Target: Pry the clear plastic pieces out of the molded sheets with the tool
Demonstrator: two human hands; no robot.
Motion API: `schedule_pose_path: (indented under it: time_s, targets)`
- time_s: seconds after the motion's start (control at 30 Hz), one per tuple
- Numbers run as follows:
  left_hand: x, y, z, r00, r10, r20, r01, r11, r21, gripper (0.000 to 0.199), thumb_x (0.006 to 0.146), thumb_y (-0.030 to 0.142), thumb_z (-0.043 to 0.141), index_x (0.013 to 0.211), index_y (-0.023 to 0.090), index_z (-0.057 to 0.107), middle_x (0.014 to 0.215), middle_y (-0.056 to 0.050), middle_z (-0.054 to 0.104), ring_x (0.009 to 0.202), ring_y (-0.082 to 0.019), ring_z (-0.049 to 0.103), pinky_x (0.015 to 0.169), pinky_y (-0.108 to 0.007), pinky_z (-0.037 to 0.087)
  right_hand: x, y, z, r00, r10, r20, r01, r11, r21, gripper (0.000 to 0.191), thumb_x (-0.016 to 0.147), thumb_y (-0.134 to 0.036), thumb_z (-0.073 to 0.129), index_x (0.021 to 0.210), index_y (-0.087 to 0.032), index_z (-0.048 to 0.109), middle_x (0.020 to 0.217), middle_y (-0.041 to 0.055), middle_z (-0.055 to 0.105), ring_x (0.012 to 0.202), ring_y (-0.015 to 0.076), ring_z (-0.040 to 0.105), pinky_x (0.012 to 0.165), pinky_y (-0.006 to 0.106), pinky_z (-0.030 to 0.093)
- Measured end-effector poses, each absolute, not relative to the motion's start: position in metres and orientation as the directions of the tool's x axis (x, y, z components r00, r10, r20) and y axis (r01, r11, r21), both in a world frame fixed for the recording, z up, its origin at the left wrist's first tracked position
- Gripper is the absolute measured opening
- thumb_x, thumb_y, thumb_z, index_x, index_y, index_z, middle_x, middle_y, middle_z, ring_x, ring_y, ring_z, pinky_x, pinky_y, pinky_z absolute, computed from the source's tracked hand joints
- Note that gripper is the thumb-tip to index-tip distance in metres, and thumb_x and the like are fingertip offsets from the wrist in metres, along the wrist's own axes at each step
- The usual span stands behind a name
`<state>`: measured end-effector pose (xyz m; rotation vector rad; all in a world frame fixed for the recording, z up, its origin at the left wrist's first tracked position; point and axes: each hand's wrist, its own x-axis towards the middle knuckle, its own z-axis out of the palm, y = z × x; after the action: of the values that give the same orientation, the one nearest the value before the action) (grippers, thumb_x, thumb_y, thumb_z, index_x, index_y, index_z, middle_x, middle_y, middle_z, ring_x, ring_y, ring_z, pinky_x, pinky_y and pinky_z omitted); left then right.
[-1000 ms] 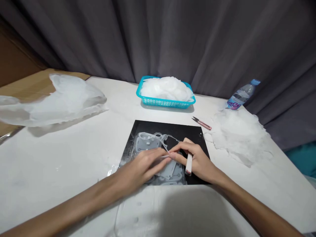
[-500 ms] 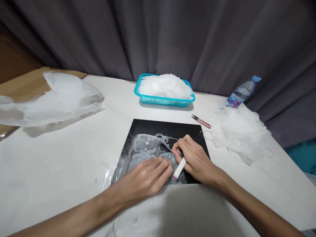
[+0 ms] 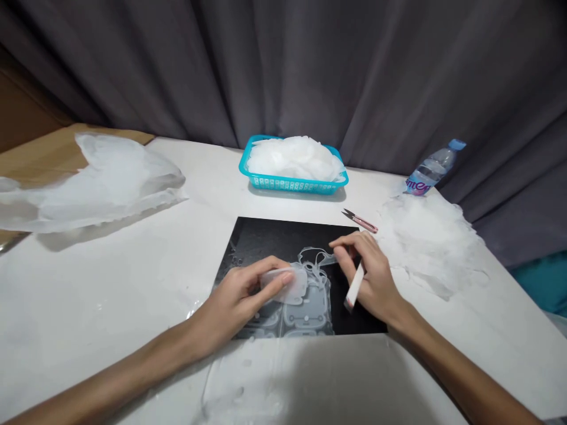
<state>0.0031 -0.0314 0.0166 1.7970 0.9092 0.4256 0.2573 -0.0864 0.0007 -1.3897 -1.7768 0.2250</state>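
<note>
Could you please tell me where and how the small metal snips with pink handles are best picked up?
I would pinch the pink handles across their sides, from above and the near right: the snips lie flat on the white table, with their dark pointed blades facing away to the left.

Bottle label (image 3: 417,185), beyond and outboard of my right hand (image 3: 370,274): I read partial purple lettering, "mte"; remaining characters are unclear.
</note>
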Motion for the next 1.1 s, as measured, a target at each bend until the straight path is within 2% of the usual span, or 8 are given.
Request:
schedule_pose_path:
  time_s: [0.07, 0.13, 0.2, 0.3, 0.4, 0.83, 0.97, 1.1]
  targets:
    - [0.002, -0.029, 0.017, 0.666, 0.741, -0.078, 0.322, -0.192, 0.927, 0.032, 0.105, 0.050, 0.055, 0.112, 0.025, 0.073, 0.116, -0.004, 0.075, 0.104, -0.023, 0.069, 0.091, -0.032, 0.054, 0.246, -0.094, 0.003, -0.083, 0.872, 0.482, 0.649, 0.415, -0.638, 0.005, 0.104, -0.025, 0.058, 0.101, -0.023, 0.062, 0.087, 0.0027, 0.064, 0.082, 0.0203, 0.056, 0.073, 0.035, 0.047]
    - [0.001, -0.028, 0.015, 0.688, 0.726, 0.002, 0.273, -0.260, 0.926, 0.026, 0.105, 0.045, 0.057, 0.109, 0.026, 0.074, 0.139, -0.005, 0.066, 0.129, -0.026, 0.061, 0.113, -0.039, 0.044, 0.237, -0.100, 0.002, -0.167, 0.877, 0.451, 0.620, 0.449, -0.644, 0.008, 0.100, -0.027, 0.064, 0.107, -0.023, 0.063, 0.088, 0.0033, 0.065, 0.083, 0.0211, 0.056, 0.074, 0.035, 0.048]
    - [-0.001, -0.026, 0.012, 0.706, 0.706, 0.056, 0.252, -0.323, 0.912, 0.023, 0.105, 0.042, 0.058, 0.108, 0.026, 0.074, 0.154, -0.005, 0.056, 0.141, -0.027, 0.052, 0.122, -0.044, 0.036, 0.231, -0.102, -0.001, -0.213, 0.875, 0.435, 0.614, 0.466, -0.637, 0.019, 0.099, -0.028, 0.067, 0.117, -0.022, 0.062, 0.092, 0.0046, 0.068, 0.087, 0.0224, 0.058, 0.076, 0.037, 0.049]
    - [-0.002, -0.023, 0.007, 0.721, 0.689, 0.069, 0.255, -0.357, 0.899, 0.023, 0.107, 0.040, 0.056, 0.111, 0.025, 0.073, 0.161, -0.006, 0.048, 0.145, -0.028, 0.048, 0.123, -0.047, 0.035, 0.227, -0.102, -0.006, -0.215, 0.872, 0.441, 0.581, 0.477, -0.660, 0.018, 0.101, -0.026, 0.065, 0.119, -0.024, 0.064, 0.093, 0.0037, 0.070, 0.088, 0.0219, 0.059, 0.078, 0.037, 0.049]
    - [-0.002, -0.023, 0.005, 0.729, 0.679, 0.087, 0.250, -0.383, 0.889, 0.023, 0.107, 0.038, 0.054, 0.111, 0.025, 0.073, 0.159, -0.007, 0.050, 0.141, -0.027, 0.052, 0.120, -0.046, 0.040, 0.225, -0.102, -0.009, -0.205, 0.855, 0.476, 0.560, 0.501, -0.659, 0.010, 0.102, -0.022, 0.063, 0.112, -0.023, 0.066, 0.090, 0.0025, 0.070, 0.084, 0.0201, 0.057, 0.078, 0.036, 0.048]
    - [-0.007, -0.014, 0.007, 0.779, 0.612, 0.136, 0.230, -0.480, 0.846, 0.021, 0.108, 0.035, 0.055, 0.116, 0.022, 0.069, 0.125, -0.007, 0.069, 0.120, -0.022, 0.063, 0.106, -0.035, 0.049, 0.228, -0.101, -0.012, -0.161, 0.876, 0.454, 0.599, 0.452, -0.661, 0.008, 0.104, -0.022, 0.060, 0.108, -0.022, 0.067, 0.091, 0.0038, 0.069, 0.080, 0.0184, 0.060, 0.073, 0.033, 0.050]
    - [-0.016, -0.012, 0.007, 0.793, 0.587, 0.165, 0.263, -0.573, 0.776, 0.022, 0.109, 0.033, 0.052, 0.121, 0.025, 0.068, 0.135, -0.008, 0.062, 0.133, -0.023, 0.054, 0.115, -0.038, 0.045, 0.227, -0.098, -0.009, -0.136, 0.884, 0.447, 0.589, 0.435, -0.681, 0.012, 0.105, -0.023, 0.058, 0.112, -0.023, 0.068, 0.096, 0.0050, 0.074, 0.078, 0.0185, 0.062, 0.072, 0.033, 0.051]
    - [-0.028, -0.007, 0.006, 0.820, 0.553, 0.149, 0.319, -0.657, 0.683, 0.033, 0.107, 0.036, 0.056, 0.139, 0.028, 0.058, 0.146, -0.009, 0.058, 0.140, -0.026, 0.051, 0.118, -0.042, 0.044, 0.229, -0.072, 0.006, -0.118, 0.878, 0.463, 0.580, 0.440, -0.685, 0.016, 0.104, -0.024, 0.059, 0.114, -0.024, 0.071, 0.098, 0.0041, 0.076, 0.080, 0.0182, 0.063, 0.073, 0.032, 0.050]
